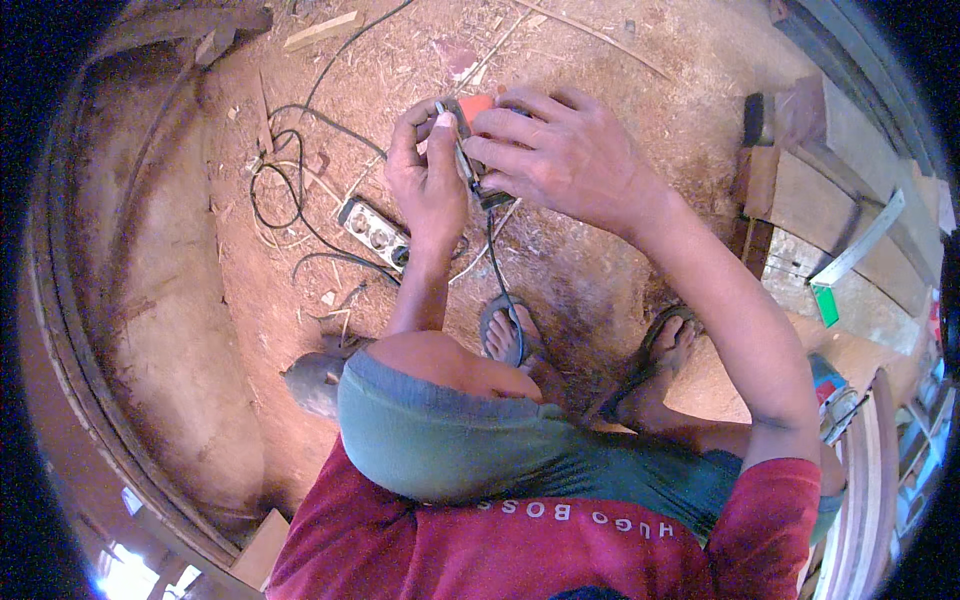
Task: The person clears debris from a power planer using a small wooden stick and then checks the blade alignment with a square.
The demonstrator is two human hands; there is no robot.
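Note:
Both of my hands are closed around a small orange-and-black corded power tool (476,106), held up over the floor. My left hand (430,180) grips its left side, the thumb pressed along a narrow metal edge. From the right, my right hand (560,150) wraps over the tool with curled fingers, hiding much of its body. Its exact kind cannot be made out. A black power cord (494,255) leaves the tool's lower end and hangs down past my foot. Just below my left hand, a white power strip (375,230) lies on the floor with a black plug in one end.
Sawdust and wood slivers cover the brown floor (590,240). Dark cables (290,200) loop at the left. Wooden blocks (830,215) are stacked at the right, with a metal square (862,235) on them. Large curved timber (170,330) borders the left side. My sandalled feet (508,330) are below.

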